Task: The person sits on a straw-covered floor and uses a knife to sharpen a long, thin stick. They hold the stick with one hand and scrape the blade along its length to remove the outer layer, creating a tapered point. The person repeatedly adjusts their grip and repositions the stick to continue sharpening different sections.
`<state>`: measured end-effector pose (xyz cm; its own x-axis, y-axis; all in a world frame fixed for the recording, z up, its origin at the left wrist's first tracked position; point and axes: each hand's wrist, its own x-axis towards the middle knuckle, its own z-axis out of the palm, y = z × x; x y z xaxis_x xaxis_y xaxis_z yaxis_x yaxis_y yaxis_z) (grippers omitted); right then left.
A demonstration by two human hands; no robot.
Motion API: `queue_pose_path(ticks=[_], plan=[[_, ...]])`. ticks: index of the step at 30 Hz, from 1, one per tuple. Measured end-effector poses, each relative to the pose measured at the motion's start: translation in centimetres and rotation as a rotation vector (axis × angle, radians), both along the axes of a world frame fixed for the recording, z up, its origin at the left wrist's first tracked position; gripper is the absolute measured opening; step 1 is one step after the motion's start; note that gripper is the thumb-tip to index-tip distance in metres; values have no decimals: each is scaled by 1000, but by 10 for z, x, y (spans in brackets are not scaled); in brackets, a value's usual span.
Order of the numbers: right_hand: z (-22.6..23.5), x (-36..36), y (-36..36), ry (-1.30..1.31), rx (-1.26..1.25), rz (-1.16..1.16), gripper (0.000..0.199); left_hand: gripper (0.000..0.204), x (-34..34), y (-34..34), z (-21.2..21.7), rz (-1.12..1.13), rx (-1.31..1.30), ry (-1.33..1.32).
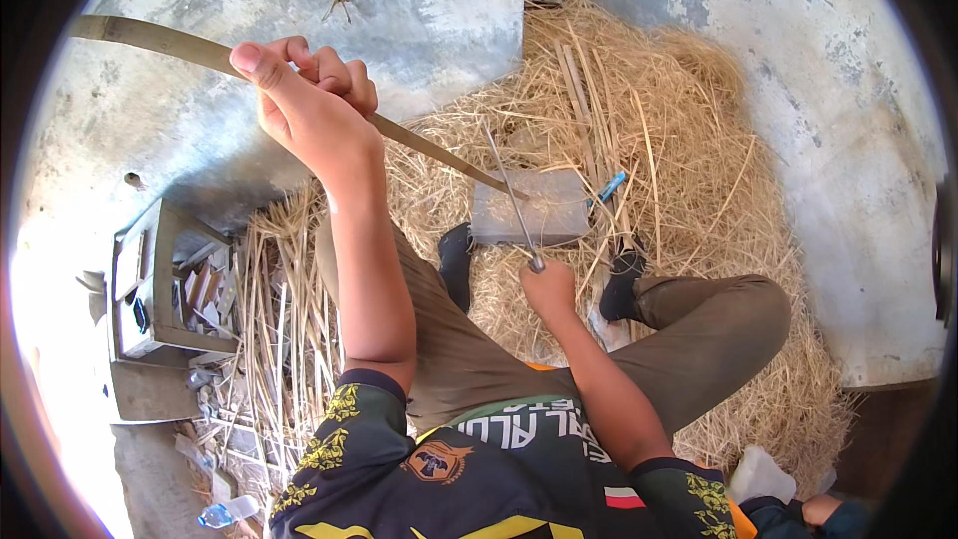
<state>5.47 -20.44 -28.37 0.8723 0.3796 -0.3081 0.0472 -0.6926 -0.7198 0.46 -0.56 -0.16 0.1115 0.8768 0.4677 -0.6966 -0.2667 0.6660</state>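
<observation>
A long olive-brown bamboo strip (439, 152) slants from the upper left down to a grey block (489, 230) between my feet. My left hand (317, 105), raised high, is closed around the strip with the thumb along it. Low by the block, my right hand (551, 291) grips the dark handle of a knife (509, 178). Its narrow blade points up and away, crossing in front of the strip's lower end above the block. Whether blade and strip touch, I cannot tell. A blue-handled tool (609, 188) lies at the block's right edge.
Pale shavings (689, 110) pile thickly around the block and my legs. Bundled thin strips (284, 289) lie left, beside a wooden cabinet (150, 274) holding scraps. A plastic bottle (228, 511) and a white container (761, 477) are low down. Part of another person (820, 511) shows at lower right.
</observation>
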Motion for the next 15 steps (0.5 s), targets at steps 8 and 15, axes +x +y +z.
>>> queue_pose_path(ticks=[8, 15], plan=[[-37, -5, 9, -7, 142, -72, 31, 61, -1, -4, 3, 42, -22, 35], [-82, 4, -7, 286, 89, -217, 33, 61, 0, 4, 3, 47, 12, 74]])
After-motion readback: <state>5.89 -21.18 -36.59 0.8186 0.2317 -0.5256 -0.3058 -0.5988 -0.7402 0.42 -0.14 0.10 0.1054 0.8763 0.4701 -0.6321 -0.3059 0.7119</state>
